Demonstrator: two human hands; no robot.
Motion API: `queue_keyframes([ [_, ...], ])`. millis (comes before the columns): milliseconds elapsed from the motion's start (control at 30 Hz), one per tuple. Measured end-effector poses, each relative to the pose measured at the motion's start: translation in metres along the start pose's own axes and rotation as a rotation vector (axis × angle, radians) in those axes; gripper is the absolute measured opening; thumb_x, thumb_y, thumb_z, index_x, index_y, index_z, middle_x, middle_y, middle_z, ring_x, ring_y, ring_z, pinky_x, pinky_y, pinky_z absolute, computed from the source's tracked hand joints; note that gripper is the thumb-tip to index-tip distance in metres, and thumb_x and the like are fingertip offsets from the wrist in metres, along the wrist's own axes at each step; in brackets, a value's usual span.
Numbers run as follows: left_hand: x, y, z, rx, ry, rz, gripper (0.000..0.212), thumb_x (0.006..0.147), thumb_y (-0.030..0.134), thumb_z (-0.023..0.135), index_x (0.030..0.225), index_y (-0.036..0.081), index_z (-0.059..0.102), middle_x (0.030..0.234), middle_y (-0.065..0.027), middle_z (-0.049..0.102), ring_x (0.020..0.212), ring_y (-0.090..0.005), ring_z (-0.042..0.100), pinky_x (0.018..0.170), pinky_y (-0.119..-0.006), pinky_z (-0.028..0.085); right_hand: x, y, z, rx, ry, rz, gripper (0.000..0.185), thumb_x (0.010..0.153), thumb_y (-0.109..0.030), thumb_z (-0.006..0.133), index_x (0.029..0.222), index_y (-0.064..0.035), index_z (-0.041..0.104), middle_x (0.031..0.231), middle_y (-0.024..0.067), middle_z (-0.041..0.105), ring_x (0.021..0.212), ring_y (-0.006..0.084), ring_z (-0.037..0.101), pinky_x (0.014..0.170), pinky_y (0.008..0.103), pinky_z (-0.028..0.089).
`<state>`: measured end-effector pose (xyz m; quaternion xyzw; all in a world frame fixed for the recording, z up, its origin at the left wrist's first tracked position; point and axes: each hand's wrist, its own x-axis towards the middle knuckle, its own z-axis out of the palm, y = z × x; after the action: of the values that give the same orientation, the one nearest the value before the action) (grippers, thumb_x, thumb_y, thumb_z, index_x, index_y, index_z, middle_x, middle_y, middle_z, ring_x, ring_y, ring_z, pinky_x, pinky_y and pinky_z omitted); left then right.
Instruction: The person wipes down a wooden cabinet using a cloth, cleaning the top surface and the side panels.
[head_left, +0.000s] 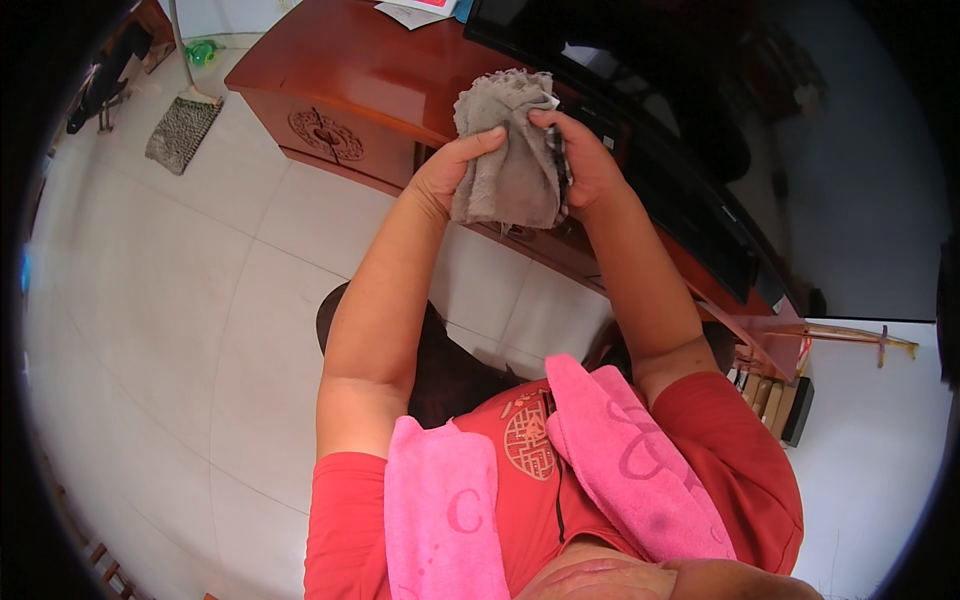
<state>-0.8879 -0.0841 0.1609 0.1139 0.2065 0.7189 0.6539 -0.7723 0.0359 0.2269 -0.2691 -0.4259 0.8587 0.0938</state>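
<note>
My left hand (454, 169) and my right hand (587, 165) hold a folded grey cloth (514, 176) between them, above the front edge of a reddish-brown wooden TV cabinet (360, 82). Both thumbs press on the near face of the cloth; the other fingers are mostly hidden behind it. The cloth has a frayed top edge, and a dark checked part shows along its right side. Two hanging ends of a pink towel (442, 510) lie over my red shirt.
A large black television (825, 187) stands on the cabinet at the right, with papers (420, 13) at the back. A flat mop (184, 131) rests on the tiled floor at the left, near a green object (201, 52). Several boxes or books (776, 405) stand low at the right.
</note>
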Motion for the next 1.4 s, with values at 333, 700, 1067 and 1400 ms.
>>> queue_keyframes([
  [333,-0.002,0.064,-0.005,-0.154,0.660,0.708,0.030,0.091,0.016,0.054,0.115,-0.003,0.055,0.106,-0.0169,0.063,0.098,-0.0311,0.064,0.081,-0.046,0.055,0.060,0.070,-0.093,-1.190,0.320,-0.704,0.052,0.094,-0.040,0.052,0.125,0.0018,0.054,0.133,0.0220,0.048,0.125,0.0338,0.044,0.105,0.0373,0.034],
  [700,0.053,0.131,-0.148,2.486,0.991,0.456,0.050,0.091,0.048,0.052,0.133,0.022,0.053,0.143,-0.0129,0.045,0.130,-0.0411,0.038,0.103,-0.062,0.028,0.057,0.086,-0.074,-1.937,0.334,-0.554,0.089,0.079,-0.048,0.066,0.139,0.0068,0.033,0.148,0.0245,0.029,0.140,0.0379,0.022,0.114,0.0468,0.020],
  [1067,0.099,0.226,-0.188,2.468,1.063,0.223,0.052,0.095,0.057,0.036,0.142,0.036,0.041,0.152,-0.0042,0.032,0.136,-0.0407,0.029,0.105,-0.063,0.024,0.055,0.085,-0.074,-1.977,0.272,-0.497,0.088,0.075,-0.039,0.070,0.138,0.0079,0.031,0.147,0.0273,0.027,0.138,0.0426,0.023,0.111,0.0506,0.020],
  [1400,0.157,0.335,-0.229,2.422,1.257,0.050,0.055,0.093,0.059,0.035,0.143,0.038,0.037,0.154,-0.0002,0.028,0.137,-0.0386,0.030,0.103,-0.064,0.025,0.065,0.086,-0.065,-2.015,0.278,-0.559,0.091,0.069,-0.033,0.073,0.139,0.0077,0.030,0.147,0.0268,0.028,0.136,0.0428,0.027,0.109,0.0508,0.024],
])
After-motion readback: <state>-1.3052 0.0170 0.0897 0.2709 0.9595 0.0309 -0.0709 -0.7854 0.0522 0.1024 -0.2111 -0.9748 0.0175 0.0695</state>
